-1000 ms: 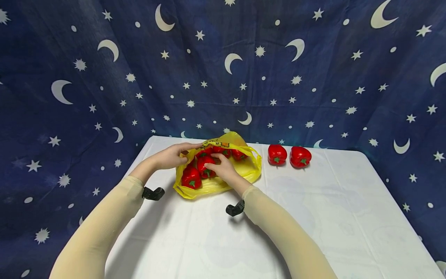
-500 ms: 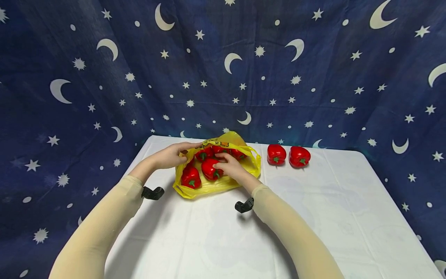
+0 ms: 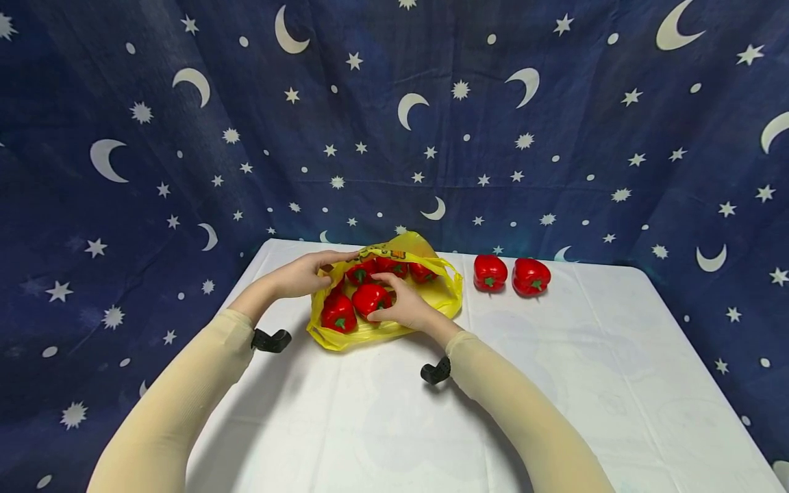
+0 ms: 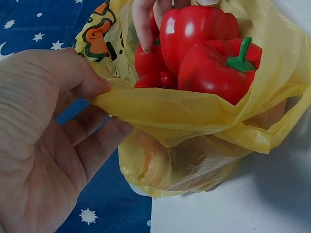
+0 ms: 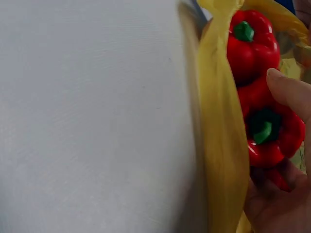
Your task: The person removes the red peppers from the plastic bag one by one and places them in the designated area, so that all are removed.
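Head view: left hand [image 3: 300,276] pinches bag [image 3: 440,296] rim; right hand [image 3: 403,305] grips pepper [image 3: 370,298].

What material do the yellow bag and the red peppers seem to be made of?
Yellow bag: thin plastic film, slightly see-through, since it crumples and light passes through. Red peppers: very glossy, even skin with a clean green stem; they may be plastic imitations, though real ones cannot be ruled out.

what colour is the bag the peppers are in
Yellow: the plastic bag shows best in the left wrist view.
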### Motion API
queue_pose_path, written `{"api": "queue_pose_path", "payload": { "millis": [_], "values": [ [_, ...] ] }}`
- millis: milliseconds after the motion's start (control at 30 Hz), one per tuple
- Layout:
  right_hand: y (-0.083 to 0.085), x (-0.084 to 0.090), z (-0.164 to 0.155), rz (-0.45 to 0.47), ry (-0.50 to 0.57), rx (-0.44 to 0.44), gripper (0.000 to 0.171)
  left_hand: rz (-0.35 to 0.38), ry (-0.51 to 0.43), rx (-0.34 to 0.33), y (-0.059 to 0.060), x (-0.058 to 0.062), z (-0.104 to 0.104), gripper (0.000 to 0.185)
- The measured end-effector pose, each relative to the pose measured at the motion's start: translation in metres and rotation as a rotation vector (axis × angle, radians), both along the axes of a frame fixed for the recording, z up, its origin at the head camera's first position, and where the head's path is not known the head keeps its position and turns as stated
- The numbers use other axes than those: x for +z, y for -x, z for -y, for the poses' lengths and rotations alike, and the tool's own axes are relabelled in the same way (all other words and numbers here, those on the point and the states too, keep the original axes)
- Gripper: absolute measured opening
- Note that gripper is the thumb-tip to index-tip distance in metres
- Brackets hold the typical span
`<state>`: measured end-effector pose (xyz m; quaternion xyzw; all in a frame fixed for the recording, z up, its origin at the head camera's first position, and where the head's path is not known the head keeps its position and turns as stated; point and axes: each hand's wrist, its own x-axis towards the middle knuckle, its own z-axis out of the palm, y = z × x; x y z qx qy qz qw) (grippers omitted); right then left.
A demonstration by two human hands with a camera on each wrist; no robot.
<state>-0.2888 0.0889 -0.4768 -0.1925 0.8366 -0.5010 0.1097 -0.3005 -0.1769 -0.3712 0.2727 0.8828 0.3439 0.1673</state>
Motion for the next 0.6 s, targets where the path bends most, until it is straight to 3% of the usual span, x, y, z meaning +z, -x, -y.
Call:
{"api": "queue_pose_path", "payload": {
  "millis": [600],
  "values": [
    [-0.0038,-0.0048,0.0054,-0.040,-0.013,0.018,0.079,0.007,-0.004,-0.004,-0.0015,0.0017,-0.0003,0.070]
  ]
}}
